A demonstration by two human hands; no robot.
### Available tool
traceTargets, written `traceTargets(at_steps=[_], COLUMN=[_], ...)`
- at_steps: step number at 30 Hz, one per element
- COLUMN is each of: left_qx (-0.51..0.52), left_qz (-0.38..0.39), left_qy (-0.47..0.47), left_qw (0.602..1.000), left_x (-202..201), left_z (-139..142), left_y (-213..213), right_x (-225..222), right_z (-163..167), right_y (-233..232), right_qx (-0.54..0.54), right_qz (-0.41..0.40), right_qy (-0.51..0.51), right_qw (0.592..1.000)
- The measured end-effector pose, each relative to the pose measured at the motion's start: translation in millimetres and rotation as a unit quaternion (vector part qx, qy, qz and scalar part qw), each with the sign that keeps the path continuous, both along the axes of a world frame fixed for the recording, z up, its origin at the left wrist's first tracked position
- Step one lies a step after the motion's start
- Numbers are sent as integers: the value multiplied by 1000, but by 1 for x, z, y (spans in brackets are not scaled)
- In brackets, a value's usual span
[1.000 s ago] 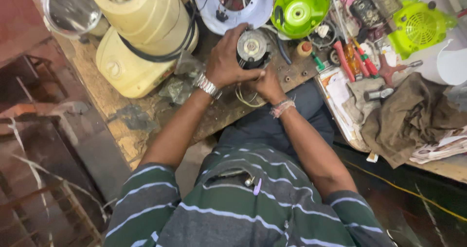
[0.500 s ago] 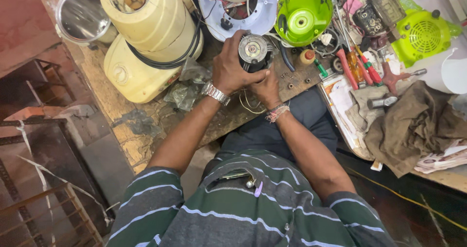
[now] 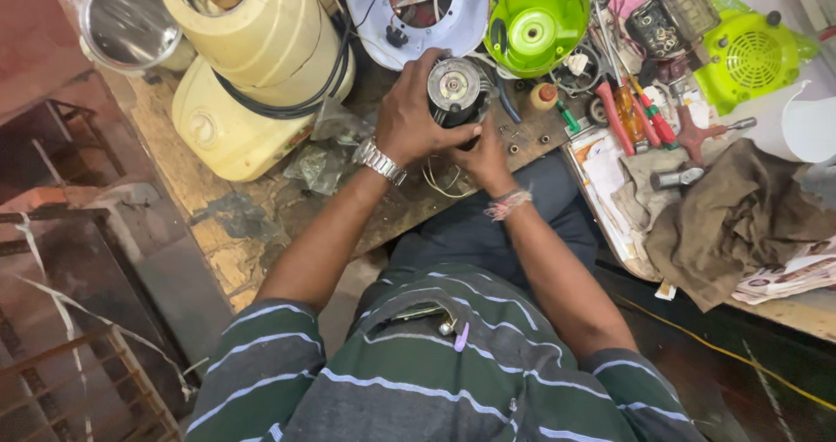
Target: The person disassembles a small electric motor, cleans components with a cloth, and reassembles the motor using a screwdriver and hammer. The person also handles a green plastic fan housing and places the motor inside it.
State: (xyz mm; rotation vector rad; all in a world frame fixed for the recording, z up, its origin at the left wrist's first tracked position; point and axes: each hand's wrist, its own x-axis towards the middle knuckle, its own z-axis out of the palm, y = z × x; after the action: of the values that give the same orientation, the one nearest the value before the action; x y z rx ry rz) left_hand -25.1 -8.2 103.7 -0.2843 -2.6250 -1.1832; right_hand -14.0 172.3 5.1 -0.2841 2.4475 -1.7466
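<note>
- Worn wooden desk (image 3: 218, 189), crowded with appliance parts; person seated close, viewed from above.
- Left hand (image 3: 416, 115): fingers wrapped round the side of a small electric motor (image 3: 455, 87), wristwatch on wrist.
- Right hand (image 3: 486, 156): fingers closed on the motor's lower edge, thread band at wrist.
- Motor: held upright at the desk's near edge, shaft end facing up; loose wires trail beneath.
- Risk, judged: wires may snag or tear if the motor is twisted; small screws nearby could roll off.
- Beyond: cream mixer base (image 3: 231, 120), white housing (image 3: 418, 6), green housing (image 3: 535, 20), red-handled screwdrivers (image 3: 640, 115), brown rag (image 3: 736, 220).
</note>
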Motion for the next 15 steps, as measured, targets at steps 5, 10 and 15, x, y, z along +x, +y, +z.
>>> traceTargets(at_steps=[5, 10, 15], left_qx=[2, -22, -8], left_qz=[-37, -39, -24], left_qy=[14, 16, 24], left_qw=[999, 999, 999], left_x=[-5, -9, -3], left_z=[-3, -8, -11], left_y=[-11, -15, -11], right_x=[-13, -46, -50], right_z=[43, 63, 67], right_y=[32, 44, 49], right_qx=[-40, -99, -20], right_qz=[117, 202, 196], right_qy=[107, 36, 42], right_qw=[987, 974, 979])
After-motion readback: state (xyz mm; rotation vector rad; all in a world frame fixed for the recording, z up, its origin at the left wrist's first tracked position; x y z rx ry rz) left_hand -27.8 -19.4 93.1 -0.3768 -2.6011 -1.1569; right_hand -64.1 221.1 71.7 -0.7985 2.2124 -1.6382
